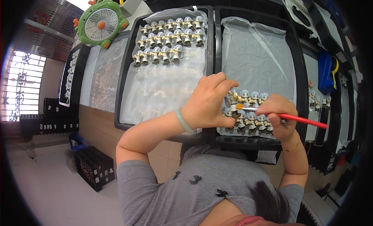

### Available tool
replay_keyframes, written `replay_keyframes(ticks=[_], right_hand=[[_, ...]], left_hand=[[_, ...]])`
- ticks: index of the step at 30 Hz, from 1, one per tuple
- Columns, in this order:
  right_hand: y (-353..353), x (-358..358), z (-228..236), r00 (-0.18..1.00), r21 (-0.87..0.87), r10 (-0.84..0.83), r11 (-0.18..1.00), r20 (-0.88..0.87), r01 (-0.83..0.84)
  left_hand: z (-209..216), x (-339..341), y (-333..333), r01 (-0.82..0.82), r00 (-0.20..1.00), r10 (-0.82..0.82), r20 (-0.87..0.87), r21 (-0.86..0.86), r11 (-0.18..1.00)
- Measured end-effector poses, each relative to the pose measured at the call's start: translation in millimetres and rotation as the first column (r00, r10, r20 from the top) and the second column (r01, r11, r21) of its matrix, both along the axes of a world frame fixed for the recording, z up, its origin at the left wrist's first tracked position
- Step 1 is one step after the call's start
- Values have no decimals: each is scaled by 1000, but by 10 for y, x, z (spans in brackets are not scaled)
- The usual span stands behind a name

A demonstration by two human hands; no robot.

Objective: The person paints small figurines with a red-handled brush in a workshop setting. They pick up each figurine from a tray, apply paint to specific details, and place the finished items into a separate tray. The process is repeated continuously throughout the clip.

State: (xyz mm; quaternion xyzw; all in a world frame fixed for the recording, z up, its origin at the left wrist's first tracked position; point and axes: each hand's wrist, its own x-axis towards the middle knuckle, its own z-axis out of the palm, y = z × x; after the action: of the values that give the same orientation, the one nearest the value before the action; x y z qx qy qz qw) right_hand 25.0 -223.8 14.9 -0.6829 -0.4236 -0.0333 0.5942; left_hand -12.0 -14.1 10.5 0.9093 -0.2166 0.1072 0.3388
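Observation:
My left hand [210,99], wearing a pale bangle, grips a small figurine [234,103] between thumb and fingers over the right-hand tray. The figurine has light hair, a white and gold outfit and dark feet. In my right hand [279,113] is a paintbrush [305,120] with a red handle. Its yellow bristles are at the figurine's body, seemingly touching it. Beneath and beside both hands, rows of similar figurines [251,124] lie at the near end of the black tray [297,70], partly hidden by my hands.
Left of it, another paper-lined black tray [125,80] holds several rows of figurines [167,38] at its far end. A green fan [101,24] stands at the far left. On the right are more trayed figurines [319,101] and a blue tape dispenser [325,72].

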Motion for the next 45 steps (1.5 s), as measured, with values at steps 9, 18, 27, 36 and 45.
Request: replay_keyframes(ticks=[9,18,27,36,45], right_hand=[[-68,-10,50,997,51,-72,996,20,71],[-149,19,29,972,163,-200,962,-123,218],[-135,4,-1,923,134,-262,942,-283,309],[-133,47,-5,918,169,-259,933,-300,318],[-132,59,-28,906,139,-283,930,-313,339]], left_hand=[[7,27,6,22,1000,-22,-5,-34,999],[19,24,-3,125,991,-119,63,-112,986],[-125,47,1,104,982,-153,-110,-358,928],[-347,882,1162,-255,966,258,13,-131,958],[-713,825,1188,-259,966,254,57,277,925]])
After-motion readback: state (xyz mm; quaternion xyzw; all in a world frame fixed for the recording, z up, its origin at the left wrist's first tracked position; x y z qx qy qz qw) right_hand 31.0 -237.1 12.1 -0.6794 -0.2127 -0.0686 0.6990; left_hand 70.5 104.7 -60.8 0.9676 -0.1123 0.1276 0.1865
